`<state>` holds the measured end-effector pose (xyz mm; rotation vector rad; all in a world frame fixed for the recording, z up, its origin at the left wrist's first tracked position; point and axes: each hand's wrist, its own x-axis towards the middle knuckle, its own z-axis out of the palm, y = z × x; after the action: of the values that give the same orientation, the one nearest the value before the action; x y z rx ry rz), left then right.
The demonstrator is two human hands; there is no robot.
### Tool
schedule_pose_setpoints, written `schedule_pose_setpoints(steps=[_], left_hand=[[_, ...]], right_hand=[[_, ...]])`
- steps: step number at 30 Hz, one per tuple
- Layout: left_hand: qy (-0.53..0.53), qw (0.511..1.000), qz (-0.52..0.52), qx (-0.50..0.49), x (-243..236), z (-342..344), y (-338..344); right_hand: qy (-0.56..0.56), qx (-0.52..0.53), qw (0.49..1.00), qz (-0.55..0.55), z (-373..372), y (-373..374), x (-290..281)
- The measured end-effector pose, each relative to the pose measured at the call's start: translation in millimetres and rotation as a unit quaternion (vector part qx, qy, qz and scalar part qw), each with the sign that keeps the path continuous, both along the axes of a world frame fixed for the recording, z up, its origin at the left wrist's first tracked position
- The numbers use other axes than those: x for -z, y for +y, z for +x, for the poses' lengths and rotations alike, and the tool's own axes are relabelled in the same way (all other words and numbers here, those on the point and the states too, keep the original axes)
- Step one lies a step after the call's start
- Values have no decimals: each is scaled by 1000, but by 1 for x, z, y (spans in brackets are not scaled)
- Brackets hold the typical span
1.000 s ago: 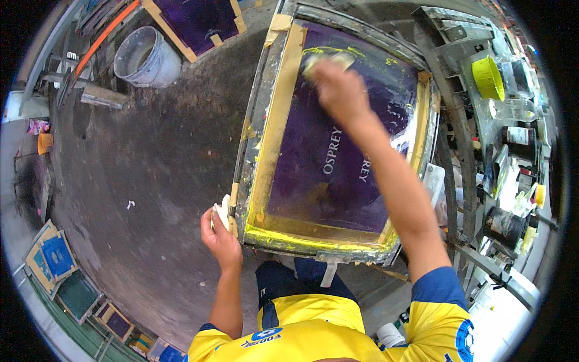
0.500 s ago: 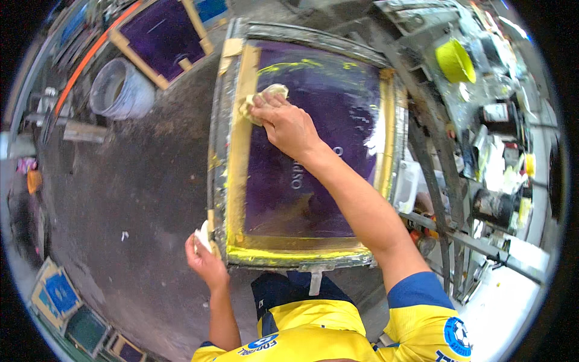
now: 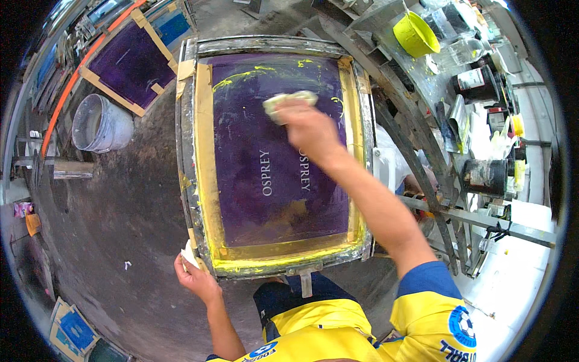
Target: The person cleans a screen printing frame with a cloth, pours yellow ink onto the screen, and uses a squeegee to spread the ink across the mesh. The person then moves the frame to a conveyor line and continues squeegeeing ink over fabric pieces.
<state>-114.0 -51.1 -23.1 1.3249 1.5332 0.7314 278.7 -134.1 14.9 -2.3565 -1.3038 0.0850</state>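
Purple mesh [image 3: 241,130] fills a framed screen [image 3: 188,145] that lies directly in front of the person, a little left of the middle of the view; two rows of pale lettering run lengthwise on the mesh, side by side; tan tape [image 3: 205,120] lines its edges, and yellow ink [image 3: 271,263] coats the near border, with thinner streaks across the far end. On the upper half of the mesh, right of its middle, the right hand [image 3: 310,130] is partly closed over a pale, yellow-stained cloth [image 3: 283,101], fingers bent on top of it; motion blur hides exactly how they grip. At the near left corner of the frame, the left hand [image 3: 198,280] is half closed, with a white piece of material [image 3: 189,253] between thumb and fingers; whether it also grips the frame, I cannot tell. Beyond the frame, a whitish bucket [image 3: 119,123] stands on the dark floor [image 3: 132,211] to the left; above it rests a second purple screen [image 3: 132,63], edged in tape; on the right, a cluttered shelf carries a yellow-green tub [image 3: 416,35] and dark containers [image 3: 485,176].
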Motion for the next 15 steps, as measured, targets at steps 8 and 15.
schedule_pose_setpoints(steps=[8, 15], left_hand=[[-16, 1000, -21, -7, -5, 5, -1], [-24, 999, -30, -6, -13, 9, -4]], right_hand=[[-142, 68, 979, -129, -6, -87, 2], [-97, 158, 968, -171, 63, -42, -12]])
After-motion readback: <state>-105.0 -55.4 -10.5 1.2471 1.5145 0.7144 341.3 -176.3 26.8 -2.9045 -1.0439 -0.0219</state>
